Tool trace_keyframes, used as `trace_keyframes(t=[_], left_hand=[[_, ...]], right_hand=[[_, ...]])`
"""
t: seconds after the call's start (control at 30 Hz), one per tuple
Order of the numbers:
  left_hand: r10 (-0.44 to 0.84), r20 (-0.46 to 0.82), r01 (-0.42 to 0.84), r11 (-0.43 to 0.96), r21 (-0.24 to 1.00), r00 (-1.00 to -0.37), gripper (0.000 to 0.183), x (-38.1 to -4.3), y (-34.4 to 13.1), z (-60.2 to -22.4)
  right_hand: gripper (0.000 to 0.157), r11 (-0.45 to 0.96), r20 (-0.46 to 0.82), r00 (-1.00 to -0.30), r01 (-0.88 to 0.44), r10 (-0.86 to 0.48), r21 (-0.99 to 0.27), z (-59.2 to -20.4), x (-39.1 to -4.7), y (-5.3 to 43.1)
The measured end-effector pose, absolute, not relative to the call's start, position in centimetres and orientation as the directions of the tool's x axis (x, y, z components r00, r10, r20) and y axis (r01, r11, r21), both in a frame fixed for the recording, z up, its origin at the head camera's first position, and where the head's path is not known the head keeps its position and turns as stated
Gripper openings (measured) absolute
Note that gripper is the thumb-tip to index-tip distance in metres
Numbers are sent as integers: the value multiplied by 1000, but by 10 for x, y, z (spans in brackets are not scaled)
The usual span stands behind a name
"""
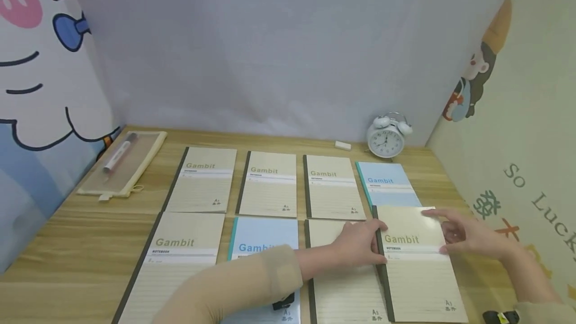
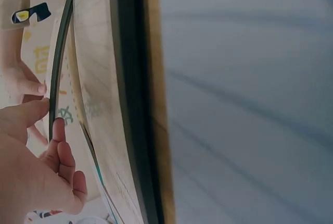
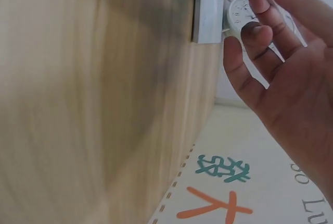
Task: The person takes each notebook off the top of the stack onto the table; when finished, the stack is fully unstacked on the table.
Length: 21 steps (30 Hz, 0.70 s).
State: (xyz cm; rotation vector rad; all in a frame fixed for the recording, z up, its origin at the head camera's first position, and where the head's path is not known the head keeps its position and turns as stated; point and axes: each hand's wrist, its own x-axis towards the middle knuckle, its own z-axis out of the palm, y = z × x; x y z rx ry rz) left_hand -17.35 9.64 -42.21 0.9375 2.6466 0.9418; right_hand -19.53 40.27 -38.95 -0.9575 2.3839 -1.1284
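Observation:
Both hands hold one cream Gambit notebook [image 1: 418,279] with a dark spine, at the right end of the front row. My left hand [image 1: 357,244] pinches its spine edge between thumb and fingers, and in the left wrist view that hand [image 2: 41,156] grips the dark strip with the book raised off the wood. On the opposite edge, my right hand [image 1: 472,234] pinches the cover near its upper right. The right wrist view shows the right hand [image 3: 291,73] with the notebook's thin edge between thumb and fingers. Under the left forearm lie another cream notebook [image 1: 342,289] and a blue notebook [image 1: 265,229].
Behind are three cream notebooks [image 1: 266,189] in a row and a blue notebook [image 1: 387,179] at its right end. A white alarm clock [image 1: 386,139] and an eraser [image 1: 343,145] stand farther back. At left lies a mesh pouch [image 1: 144,149] with a marker [image 1: 119,155].

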Motion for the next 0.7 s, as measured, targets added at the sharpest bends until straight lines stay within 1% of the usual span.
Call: trace_keyframes(t=[0.07,0.13,0.2,0.3,0.4,0.53,0.7], left_hand=[[609,8,486,624,612,-793,65,-169,102,-423],[593,-22,466,654,596,-805,65,-165,106,-423],[581,-49,450,677,583,-812,63,-163,109,-424],[574,-75,442,701,560,-816,63,-162,114,-427],[576,-97,446,718,535,-812,62,-162,118,-433],[576,-111,454,736,502,-810,61,-161,122,-436],[581,-116,471,747,468,-806,60,-161,125,-431]], right_hand=[[74,423,-63,-684,-374,-727,-825,-394,-193,409],[75,419,-118,-664,-315,-738,-852,-398,-192,413],[74,396,-144,-635,-274,-759,-876,-403,-192,415],[73,393,-168,-618,-248,-768,-885,-410,-191,417],[74,376,-203,-584,-192,-786,-906,-416,-190,418],[77,426,-253,-587,-175,-769,-888,-419,-188,419],[78,520,-260,-643,-252,-720,-816,-418,-188,420]])
